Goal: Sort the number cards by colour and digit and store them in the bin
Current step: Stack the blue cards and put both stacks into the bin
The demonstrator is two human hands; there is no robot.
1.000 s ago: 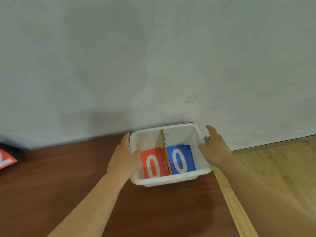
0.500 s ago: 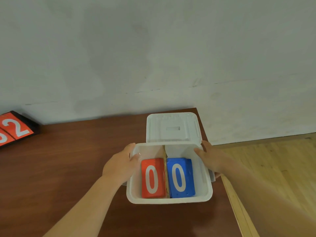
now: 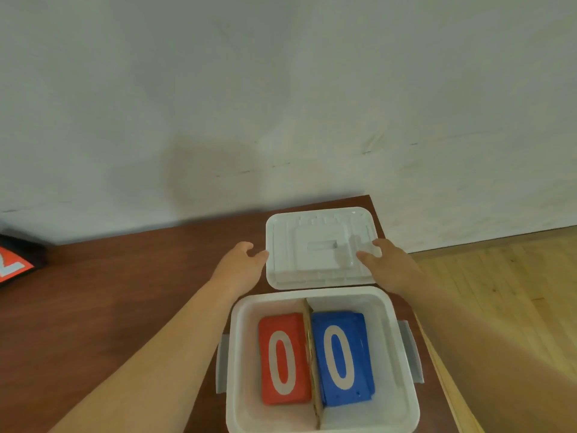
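Behind the bin (image 3: 242, 354), both hands have left its walls for the lid (image 3: 318, 245). The left hand (image 3: 237, 264) rests loose-fingered against its edge. The right hand (image 3: 390, 264) has its thumb on top, but we cannot tell whether it grips. The red cards (image 3: 282, 326) and blue cards (image 3: 338, 354) lie sorted inside, so we judge closing is next.

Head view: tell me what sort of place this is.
Probably a sports hall or gym, not certain: a pale wooden strip floor, a bare white wall, and a red zero card and blue zero card, like scoreboard digits, in a white plastic bin.
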